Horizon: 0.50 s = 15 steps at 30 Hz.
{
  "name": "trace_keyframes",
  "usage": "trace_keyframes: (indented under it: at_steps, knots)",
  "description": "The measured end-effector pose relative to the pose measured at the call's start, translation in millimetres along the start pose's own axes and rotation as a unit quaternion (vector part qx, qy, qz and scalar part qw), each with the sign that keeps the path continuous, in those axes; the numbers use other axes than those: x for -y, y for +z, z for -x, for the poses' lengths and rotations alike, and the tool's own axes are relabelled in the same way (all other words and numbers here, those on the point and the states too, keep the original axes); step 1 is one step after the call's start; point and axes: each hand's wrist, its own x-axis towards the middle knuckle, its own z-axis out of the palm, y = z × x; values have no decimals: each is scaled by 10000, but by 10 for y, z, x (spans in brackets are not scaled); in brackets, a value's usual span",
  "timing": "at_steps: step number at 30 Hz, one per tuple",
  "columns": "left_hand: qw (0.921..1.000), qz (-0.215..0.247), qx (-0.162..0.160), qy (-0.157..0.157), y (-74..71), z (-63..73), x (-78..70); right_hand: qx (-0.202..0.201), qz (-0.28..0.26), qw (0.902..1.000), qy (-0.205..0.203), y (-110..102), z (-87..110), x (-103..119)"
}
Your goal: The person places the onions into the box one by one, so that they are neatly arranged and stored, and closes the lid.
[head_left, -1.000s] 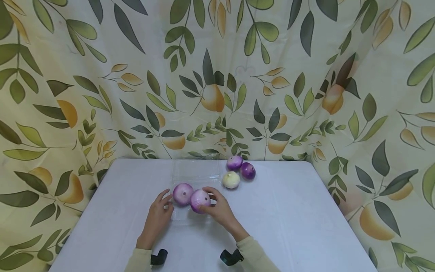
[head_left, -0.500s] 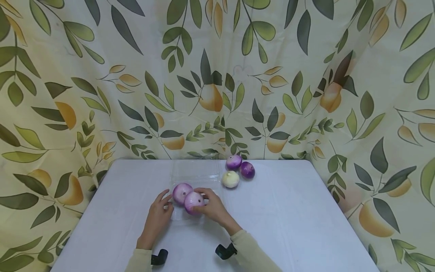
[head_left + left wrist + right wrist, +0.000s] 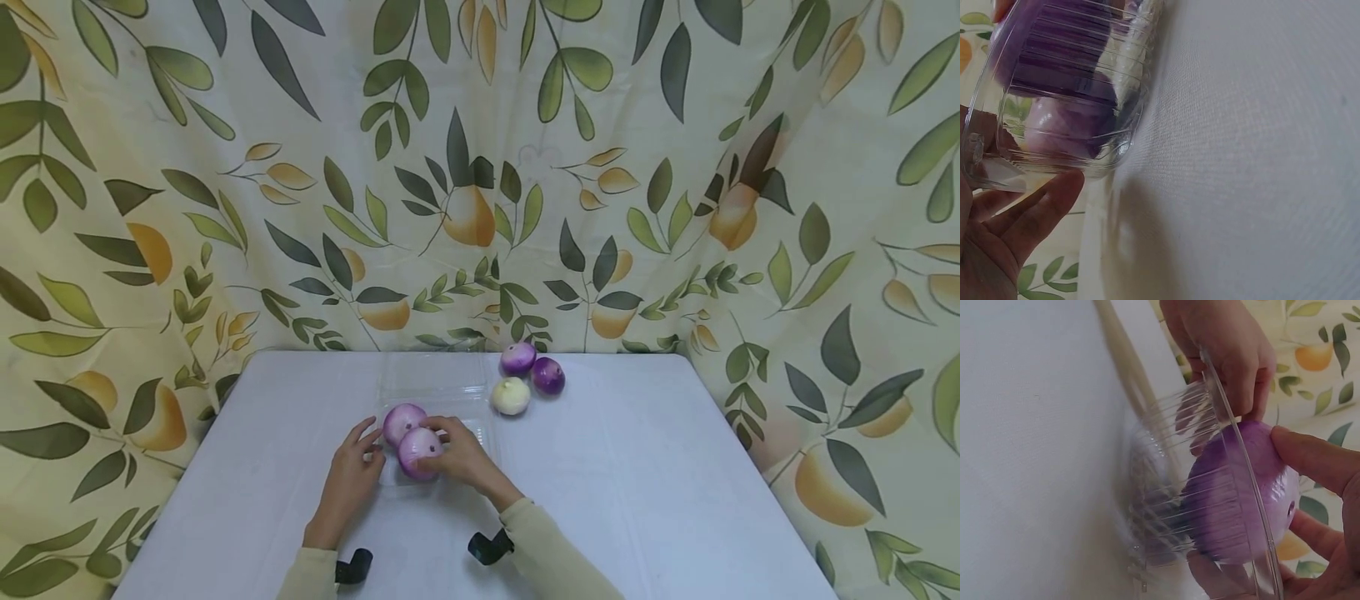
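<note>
My right hand [image 3: 468, 458] holds a peeled purple onion [image 3: 420, 454] between thumb and fingers, in the near half of a clear plastic clamshell container [image 3: 396, 488]. The right wrist view shows that onion [image 3: 1275, 481] at the container's ribbed wall, part of it behind the plastic. A second purple onion [image 3: 402, 419] sits just behind it in the container. My left hand [image 3: 347, 479] is at the container's left side with its fingers extended. In the left wrist view a fingertip of that hand [image 3: 1041, 219] is right at the container's rim [image 3: 1054, 165].
The container's clear lid [image 3: 431, 375] lies folded back toward the far table edge. Right of it stand a white onion [image 3: 511, 396] and two purple onions, one lighter [image 3: 517, 359] and one darker [image 3: 548, 377]. A leaf-patterned curtain [image 3: 480, 167] hangs behind the white-covered table [image 3: 637, 500].
My right hand has moved left and slightly toward me with its onion, which now overlaps the second onion more in the head view. My left hand has stayed in place.
</note>
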Motion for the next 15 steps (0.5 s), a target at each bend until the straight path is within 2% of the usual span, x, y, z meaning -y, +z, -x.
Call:
trace_keyframes:
  at_steps: [15]
  knots:
    - [9999,18,109,-73,-10,-11,-7,137,531,9984,153,69,-14,45]
